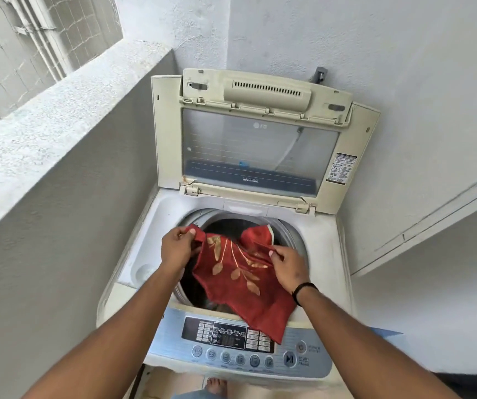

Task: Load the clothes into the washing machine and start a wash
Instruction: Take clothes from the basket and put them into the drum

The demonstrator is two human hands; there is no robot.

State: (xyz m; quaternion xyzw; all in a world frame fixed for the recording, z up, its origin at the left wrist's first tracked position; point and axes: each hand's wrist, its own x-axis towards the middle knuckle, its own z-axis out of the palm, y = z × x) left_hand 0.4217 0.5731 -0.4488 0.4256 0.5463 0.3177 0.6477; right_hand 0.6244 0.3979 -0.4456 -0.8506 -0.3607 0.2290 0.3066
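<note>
machine: top-load washing machine in a corner between a grey parapet wall and a white wall, lid raised upright against the back, clear window in it
drum: drum opening uncovered, dark inside, some dark fabric visible low at the near edge, can't tell what
garment: red garment with gold leaf print spread over the drum opening, held up at both top corners; lower end drapes past the drum's near rim onto the control panel, covering part of the display
left hand: left hand at garment's upper left corner, thumb and fingers curled, pinching the cloth
right hand: right hand at the upper right edge, fingertips pinching a fold of cloth; black band on that wrist
panel: row of round buttons along the front, start/pause button at right, uncovered
floor: bare foot below the machine's front edge
</note>
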